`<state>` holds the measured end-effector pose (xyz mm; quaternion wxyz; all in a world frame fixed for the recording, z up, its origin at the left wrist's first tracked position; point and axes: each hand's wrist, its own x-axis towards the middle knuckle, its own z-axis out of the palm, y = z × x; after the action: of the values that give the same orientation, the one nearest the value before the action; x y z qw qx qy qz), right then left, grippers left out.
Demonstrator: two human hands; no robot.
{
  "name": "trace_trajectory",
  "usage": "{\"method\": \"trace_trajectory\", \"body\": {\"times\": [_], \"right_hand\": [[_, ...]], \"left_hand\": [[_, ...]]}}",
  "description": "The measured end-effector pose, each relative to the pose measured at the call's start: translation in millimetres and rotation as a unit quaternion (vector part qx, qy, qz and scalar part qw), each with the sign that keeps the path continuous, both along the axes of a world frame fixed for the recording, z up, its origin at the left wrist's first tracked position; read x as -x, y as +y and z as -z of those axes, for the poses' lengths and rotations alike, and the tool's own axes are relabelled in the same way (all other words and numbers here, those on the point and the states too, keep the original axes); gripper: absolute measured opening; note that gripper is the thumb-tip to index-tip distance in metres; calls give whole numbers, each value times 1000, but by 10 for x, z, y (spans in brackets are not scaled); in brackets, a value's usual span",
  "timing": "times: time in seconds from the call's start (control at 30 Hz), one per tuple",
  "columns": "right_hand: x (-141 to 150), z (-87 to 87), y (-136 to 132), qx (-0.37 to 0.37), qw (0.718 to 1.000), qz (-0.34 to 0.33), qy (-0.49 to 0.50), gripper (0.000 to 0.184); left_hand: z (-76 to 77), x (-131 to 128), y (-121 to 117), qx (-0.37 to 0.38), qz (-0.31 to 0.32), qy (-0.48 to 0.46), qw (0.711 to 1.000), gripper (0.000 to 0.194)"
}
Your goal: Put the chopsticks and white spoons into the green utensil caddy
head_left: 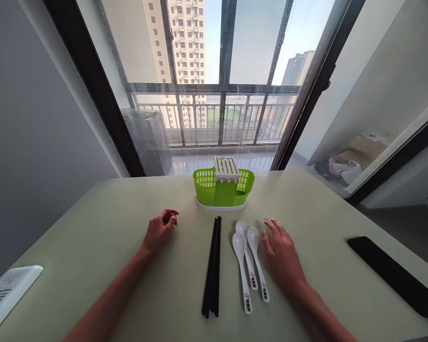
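My left hand [161, 230] rests on the table left of the black chopsticks [212, 266], its fingers loosely bent and holding nothing. Several chopsticks lie side by side, pointing away from me. To their right are three white spoons [239, 242] with their bowls at the far end and printed marks on the handles. My right hand [281, 249] lies palm down just right of the spoons, fingers spread and apart from them. Beyond both hands stands a green cutlery basket [224, 192] on a white base, with a white slotted top [227, 168] over its middle.
The pale table [128, 204] reaches toward a glass sliding door [221, 85]. A white printed object [10, 294] sits at the left edge. A long black flat object [395, 275] lies near the right edge. Bags and a box [360, 154] are on the floor beyond.
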<state>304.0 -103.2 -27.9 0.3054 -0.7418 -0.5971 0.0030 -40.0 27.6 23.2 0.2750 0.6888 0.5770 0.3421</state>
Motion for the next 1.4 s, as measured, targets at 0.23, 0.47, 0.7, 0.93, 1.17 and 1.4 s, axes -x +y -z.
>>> {"method": "trace_trajectory", "body": {"times": [0.23,0.47,0.7,0.93,1.17,1.4], "right_hand": [[707,-747,-135,56,984,-167,-31,25],[1194,-801,-142,207,953,-170,-142,25],[1320,-842,-128,275,941,-151,-124,18],[1375,-823,-99,284,936,-155,-138,28],[1398,-745,-67,292,936,-152,-123,35],[1334,-795,-93,271,943,-168,-99,29]], "left_hand": [[18,0,-10,-11,8,4,1000,28],[87,22,5,-20,25,17,999,29],[102,16,16,-23,26,22,999,27],[115,24,14,-23,27,34,999,27],[95,11,-5,-22,31,39,999,28],[127,11,0,-17,31,40,999,27]]}}
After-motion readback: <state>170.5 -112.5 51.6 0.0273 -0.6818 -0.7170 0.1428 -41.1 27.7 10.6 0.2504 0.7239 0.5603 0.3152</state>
